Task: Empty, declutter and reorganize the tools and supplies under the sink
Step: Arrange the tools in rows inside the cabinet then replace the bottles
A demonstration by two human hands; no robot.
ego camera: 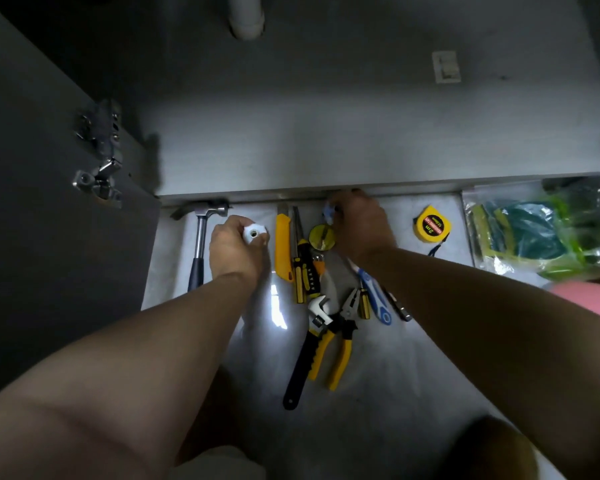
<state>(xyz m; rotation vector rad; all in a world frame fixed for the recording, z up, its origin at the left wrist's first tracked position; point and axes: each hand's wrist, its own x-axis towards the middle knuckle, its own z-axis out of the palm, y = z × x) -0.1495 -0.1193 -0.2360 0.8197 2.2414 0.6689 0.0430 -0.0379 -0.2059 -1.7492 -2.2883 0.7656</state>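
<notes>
1. The hammer (198, 244) lies far left on the floor, its head touching the cabinet sill (257, 197). A careless elbow could skid it into the open door (49, 237).
2. The left hand (234, 252) has its fingers curled round a small white fitting (254, 233), between the hammer and the utility knife (283, 247). Set down loose, I'd guess it rolls off and gets lost.
3. That knife is just beside the hand. I can't tell if the blade's retracted, so a blind reach there worries me most.
4. The screwdrivers (303, 271), wrench (310, 341) and pliers (343, 337) overlap in the middle. Yank 1 and the rest probably shift.
5. The right hand (361, 230) pinches something small and blue-white (328, 213) near the sill - too blurry to name. Tiny thing, easy to drop.
6. The tape measure (432, 225) and the bag of sponges (534, 237) sit far right - the bag looks like it could slump.
</notes>
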